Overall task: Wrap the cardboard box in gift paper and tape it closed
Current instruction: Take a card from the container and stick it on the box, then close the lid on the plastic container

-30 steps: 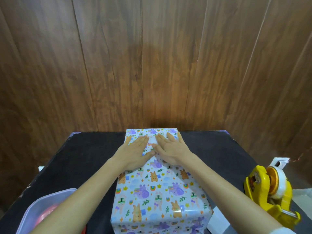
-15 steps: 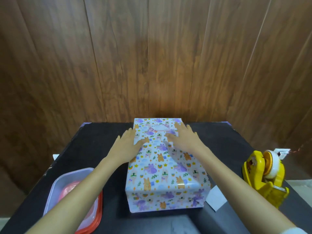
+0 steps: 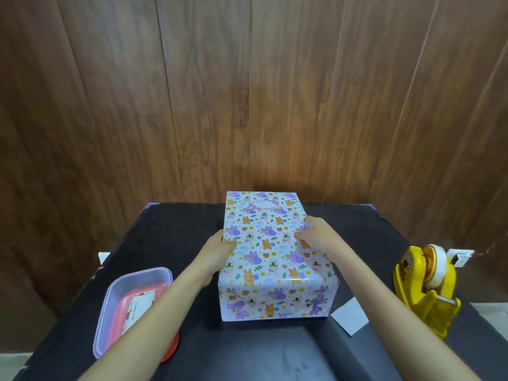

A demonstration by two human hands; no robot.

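The box [image 3: 270,254] stands in the middle of the black table [image 3: 176,237], fully covered in white gift paper printed with purple and orange animals. A strip of clear tape shines near its front top edge. My left hand [image 3: 218,250] grips the box's left side, thumb on the top face and fingers down the side. My right hand [image 3: 316,236] grips the right side the same way, thumb on top. The yellow tape dispenser [image 3: 424,287] sits apart at the table's right edge.
A clear plastic container [image 3: 129,303] with a red lid under it and a card inside sits at the front left. A white paper scrap [image 3: 349,318] lies just right of the box's front corner. A wooden wall rises directly behind the table.
Both hands slid from lying flat on the box's top, near the far end, out to its left and right sides. The view has pulled back.
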